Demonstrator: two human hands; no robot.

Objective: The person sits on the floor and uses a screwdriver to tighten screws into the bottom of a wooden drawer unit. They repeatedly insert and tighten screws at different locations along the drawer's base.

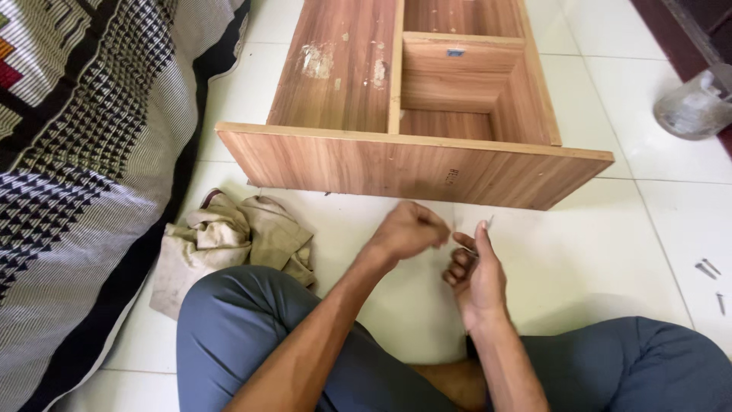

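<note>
At frame centre, the right hand (476,271) is pinching a thin nail (489,222) upright; the left hand (408,229) is closing fingers beside it; gripping low would steady it below the wooden cabinet (412,164).

Warm brown wood grain runs across the cabinet (415,164), pale edging along its boards and whitish scuffs on the left panel; the floor tiles (602,259) are glossy off-white with thin grey joints; the crumpled cloth (229,240) is a dull khaki-beige. Trousers (252,336) read slate blue-grey; the bedcover (84,152) shows black-and-white zigzag triangles, fine stripes, black bands and a touch of red and orange; the screws (709,268) glint silver-grey; the plastic bag (694,107) is cloudy and clear.
</note>
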